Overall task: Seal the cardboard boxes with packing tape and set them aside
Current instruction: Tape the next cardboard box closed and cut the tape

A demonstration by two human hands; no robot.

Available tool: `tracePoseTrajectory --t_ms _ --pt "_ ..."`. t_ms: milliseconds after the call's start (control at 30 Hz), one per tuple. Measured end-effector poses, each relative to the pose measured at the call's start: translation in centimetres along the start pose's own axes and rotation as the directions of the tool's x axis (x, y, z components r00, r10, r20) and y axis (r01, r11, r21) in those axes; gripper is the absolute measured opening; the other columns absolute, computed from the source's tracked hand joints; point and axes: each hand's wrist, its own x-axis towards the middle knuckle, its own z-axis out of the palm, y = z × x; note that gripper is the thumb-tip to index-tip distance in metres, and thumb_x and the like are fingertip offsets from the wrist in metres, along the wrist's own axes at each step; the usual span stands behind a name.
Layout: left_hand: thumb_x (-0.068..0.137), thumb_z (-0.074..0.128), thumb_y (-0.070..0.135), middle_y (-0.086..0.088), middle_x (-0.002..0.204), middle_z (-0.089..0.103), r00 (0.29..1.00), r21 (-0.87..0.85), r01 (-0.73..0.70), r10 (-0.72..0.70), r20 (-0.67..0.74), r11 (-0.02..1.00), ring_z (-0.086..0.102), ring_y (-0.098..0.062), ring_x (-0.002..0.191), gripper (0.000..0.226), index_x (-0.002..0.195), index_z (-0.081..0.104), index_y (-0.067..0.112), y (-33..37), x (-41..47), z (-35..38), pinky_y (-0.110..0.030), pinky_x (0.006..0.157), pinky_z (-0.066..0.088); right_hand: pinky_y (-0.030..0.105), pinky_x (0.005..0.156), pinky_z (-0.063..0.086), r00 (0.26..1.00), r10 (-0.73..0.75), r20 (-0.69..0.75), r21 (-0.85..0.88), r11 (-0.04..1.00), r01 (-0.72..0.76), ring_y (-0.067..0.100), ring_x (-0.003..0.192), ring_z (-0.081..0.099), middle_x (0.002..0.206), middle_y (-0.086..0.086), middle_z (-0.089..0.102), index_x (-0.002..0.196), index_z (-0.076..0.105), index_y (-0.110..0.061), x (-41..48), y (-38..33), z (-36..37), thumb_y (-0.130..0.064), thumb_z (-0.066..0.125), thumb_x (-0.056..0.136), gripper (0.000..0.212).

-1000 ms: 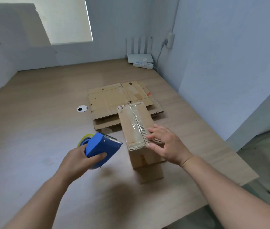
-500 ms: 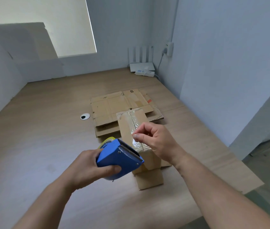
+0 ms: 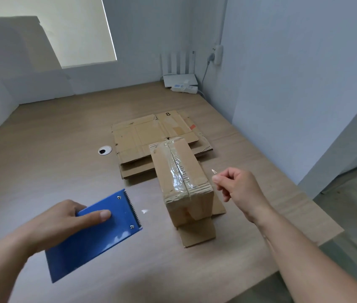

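On the worktop (image 3: pixel 42 171) straight ahead of me lies the cardboard box (image 3: pixel 195 169), long side pointing away. Its far end sits against a stack of flattened cartons (image 3: pixel 142 138) and a loose cardboard sheet (image 3: pixel 197 234) pokes out from under its near end. I judge it is kept central so both hands can reach along the seam.

My left hand (image 3: pixel 63 224) grips the tape dispenser (image 3: pixel 98 232) low and to the left of the box, with one fingertip pressed flat on its plate. The toothed edge (image 3: pixel 132 206) faces the box, which suits drawing tape across.

My right hand (image 3: pixel 241 189) hovers just right of the box, fingers curled, thumb and forefinger pinched. A pale glint at the fingertips and another near the teeth suggest that I hold the end of a clear tape strip (image 3: pixel 213 171), though the film itself is nearly invisible.

The dispenser is smooth, rigid blue metal or plastic with two rivets. The box is matt brown corrugated board with exposed fluting near its front edge. Glossy, wrinkled seam tape (image 3: pixel 178 171) already runs along its top and folds down over the near end. The worktop is pale wood-grain laminate with a round cable grommet (image 3: pixel 105 150).
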Motion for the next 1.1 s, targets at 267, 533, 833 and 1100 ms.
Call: tracePoseTrajectory --t_ms 267,533,833,1100 --pt "0.04 0.042 0.093 -0.001 0.057 0.066 0.997 0.148 0.063 -0.058 -0.044 0.987 0.056 -0.014 0.05 0.093 0.07 0.069 0.009 1.0 3.1 1.0 -0.025 0.055 0.034 0.026 0.047 0.042 0.985 0.118 -0.127 0.017 0.993 -0.117 0.012 0.047 0.045 0.056 -0.002 0.057 0.065 0.058 -0.008 0.4 1.9 0.7 -0.011 0.063 0.088 0.023" --pt "0.058 0.042 0.091 -0.002 0.067 0.067 0.997 0.254 0.075 -0.074 -0.012 0.964 0.058 -0.015 0.057 0.085 0.073 0.067 0.011 1.1 5.9 1.8 -0.025 0.058 0.035 0.023 0.042 0.039 0.966 0.21 -0.151 0.036 0.978 -0.207 0.011 0.045 0.043 0.056 0.001 0.055 0.066 0.058 -0.006 0.7 3.2 1.4 -0.005 0.061 0.087 0.021" --pt "0.066 0.041 0.088 -0.002 0.074 0.06 0.996 0.398 0.087 -0.072 -0.054 0.913 0.056 -0.017 0.067 0.076 0.072 0.057 0.014 2.8 9.8 5.5 -0.028 0.06 0.034 0.027 0.046 0.039 0.92 0.372 -0.123 -0.07 0.922 -0.382 0.019 0.053 0.046 0.067 0.009 0.06 0.07 0.059 -0.009 2.0 5.0 1.9 -0.02 0.059 0.085 0.018" --pt "0.072 0.041 0.084 -0.001 0.077 0.06 0.994 0.44 0.099 -0.068 -0.085 0.892 0.057 -0.015 0.071 0.071 0.074 0.057 0.015 3.7 9.6 5.5 -0.027 0.06 0.036 0.031 0.075 0.04 0.957 -0.032 -0.288 -0.554 0.821 -0.139 0.023 0.096 0.056 0.095 0.0 0.06 0.097 0.064 -0.018 0.9 2.7 1.5 -0.039 0.053 0.093 0.024"
